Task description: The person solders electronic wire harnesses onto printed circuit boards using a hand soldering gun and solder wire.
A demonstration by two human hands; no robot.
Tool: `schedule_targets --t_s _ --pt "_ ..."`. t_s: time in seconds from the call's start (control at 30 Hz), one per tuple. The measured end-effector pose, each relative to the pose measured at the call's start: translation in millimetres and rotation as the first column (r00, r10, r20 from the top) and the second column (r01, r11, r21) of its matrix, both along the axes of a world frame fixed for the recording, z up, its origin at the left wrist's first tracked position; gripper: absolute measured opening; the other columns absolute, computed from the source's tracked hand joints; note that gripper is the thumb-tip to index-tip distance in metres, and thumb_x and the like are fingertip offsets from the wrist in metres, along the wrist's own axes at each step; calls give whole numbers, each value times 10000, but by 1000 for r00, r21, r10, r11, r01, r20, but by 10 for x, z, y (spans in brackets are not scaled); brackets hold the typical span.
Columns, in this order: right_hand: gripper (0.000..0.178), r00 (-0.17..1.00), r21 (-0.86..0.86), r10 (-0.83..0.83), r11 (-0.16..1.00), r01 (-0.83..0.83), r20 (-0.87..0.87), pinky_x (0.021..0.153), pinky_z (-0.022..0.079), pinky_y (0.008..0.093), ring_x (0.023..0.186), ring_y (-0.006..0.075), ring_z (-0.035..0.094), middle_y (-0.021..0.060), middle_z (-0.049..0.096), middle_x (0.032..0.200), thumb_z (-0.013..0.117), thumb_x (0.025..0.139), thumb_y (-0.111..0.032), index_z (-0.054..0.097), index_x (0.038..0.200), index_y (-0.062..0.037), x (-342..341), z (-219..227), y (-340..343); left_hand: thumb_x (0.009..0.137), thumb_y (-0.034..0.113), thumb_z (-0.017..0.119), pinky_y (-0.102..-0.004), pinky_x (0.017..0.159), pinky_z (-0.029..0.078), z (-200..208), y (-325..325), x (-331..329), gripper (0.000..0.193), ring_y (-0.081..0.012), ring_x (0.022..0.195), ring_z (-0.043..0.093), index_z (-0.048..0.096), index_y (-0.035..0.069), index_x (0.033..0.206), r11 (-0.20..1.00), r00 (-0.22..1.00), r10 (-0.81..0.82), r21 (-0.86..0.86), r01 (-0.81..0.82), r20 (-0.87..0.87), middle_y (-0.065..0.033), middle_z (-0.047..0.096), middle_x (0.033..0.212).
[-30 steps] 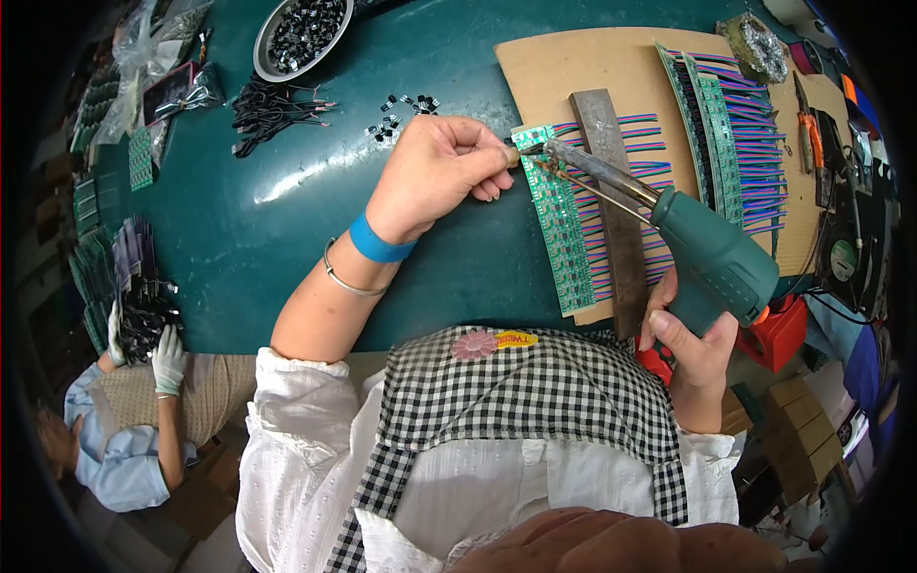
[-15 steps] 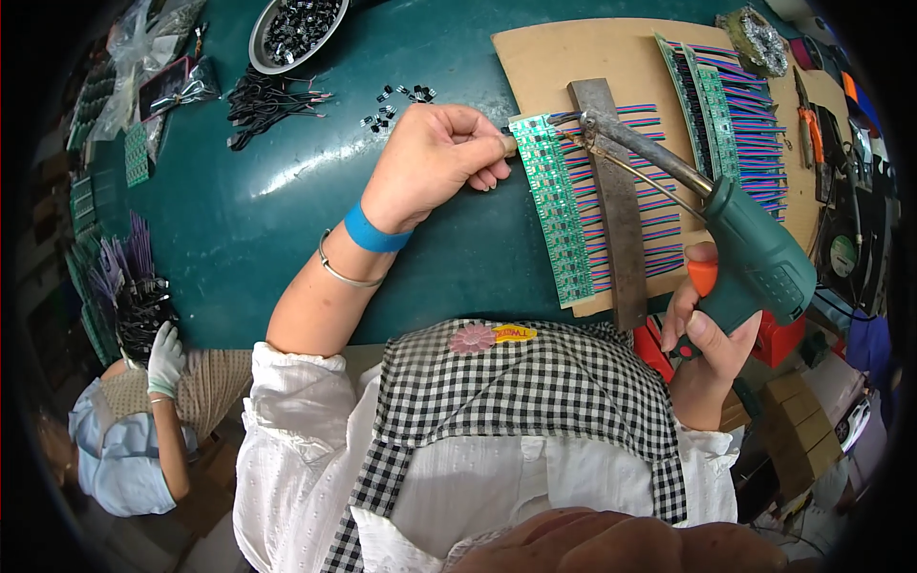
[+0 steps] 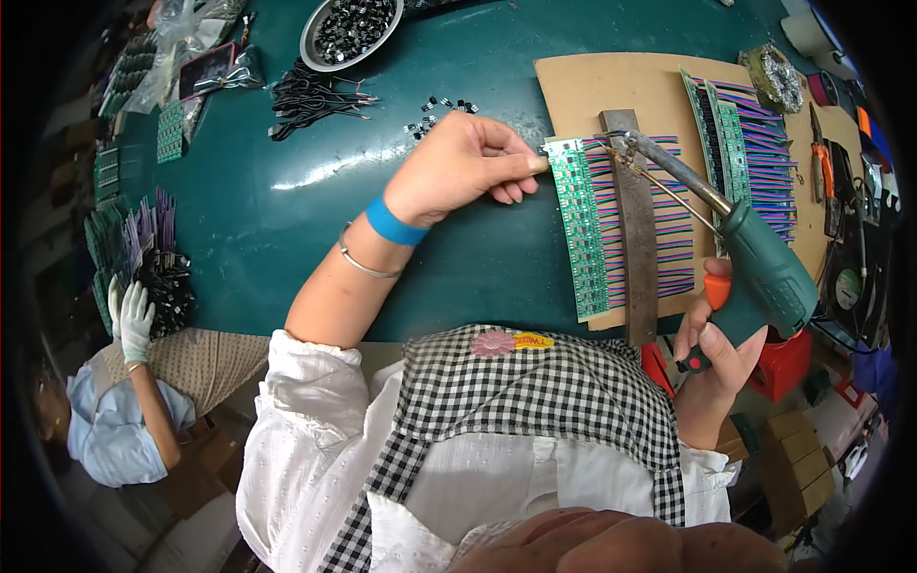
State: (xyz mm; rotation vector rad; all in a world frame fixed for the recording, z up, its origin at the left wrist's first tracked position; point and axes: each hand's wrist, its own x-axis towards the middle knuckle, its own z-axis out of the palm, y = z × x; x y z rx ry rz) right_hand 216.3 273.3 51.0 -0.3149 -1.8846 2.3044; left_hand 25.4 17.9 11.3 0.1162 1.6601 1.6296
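Note:
My left hand (image 3: 478, 167) is closed in a pinch at the upper left corner of a long green circuit board panel (image 3: 579, 229). Whatever lies between thumb and forefinger is hidden. My right hand (image 3: 718, 336) is wrapped round the handle of a green soldering gun (image 3: 764, 272) with an orange trigger. Its metal tip reaches leftward to the panel's top end, close to the left fingertips. Thin multicoloured wires (image 3: 673, 244) run out from the panel's right side, beneath a dark metal bar (image 3: 635, 229) laid across them.
Beneath the panel lies a brown board (image 3: 583, 81), with more wired panels (image 3: 731, 143) on its right. Small black parts (image 3: 420, 126) are scattered beyond my left hand, near a metal bowl (image 3: 310, 38) and black leads (image 3: 310, 100). At left, a co-worker's gloved hands (image 3: 134, 315) touch dark wires.
The whole view has shifted, so the table sits farther right and lower. My hands keep about the same places at the panel. The co-worker's second gloved hand has come into sight.

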Motion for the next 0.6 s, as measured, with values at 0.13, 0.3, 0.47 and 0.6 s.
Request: schedule_targets --t_s 0.13,0.3,0.47,0.6 --pt "652 1000 -22 -7 1000 6 -5 389 460 249 465 137 498 225 528 978 668 782 -119 322 1256 165 4 -25 28 815 130 696 -236 524 478 -3 -259 -222 139 -106 583 608 697 5 875 964 861 48 -204 -173 -506 -72 698 761" --pt "656 998 -25 -66 998 65 -20 386 438 244 440 139 478 176 538 800 669 772 -125 333 1256 165 -70 20 -90 735 201 758 -346 628 482 -214 -274 -446 180 -229 724 591 691 48 802 761 444 -306 -497 -417 -842 -84 653 774" --pt "656 999 -28 -43 999 42 -9 381 427 238 437 137 473 156 523 751 676 757 -124 349 1248 163 -55 3 -64 734 147 769 -298 630 488 -174 -218 -373 179 -185 678 597 652 18 778 758 422 -352 -519 -395 -836 -68 650 763" --pt "659 1000 -44 -28 999 29 6 381 432 241 448 138 480 186 539 856 676 746 -119 350 1244 165 -77 -17 -41 731 122 759 -280 576 479 -104 -208 -246 142 -176 635 608 647 41 764 847 485 1 -257 -466 -875 -79 672 739"
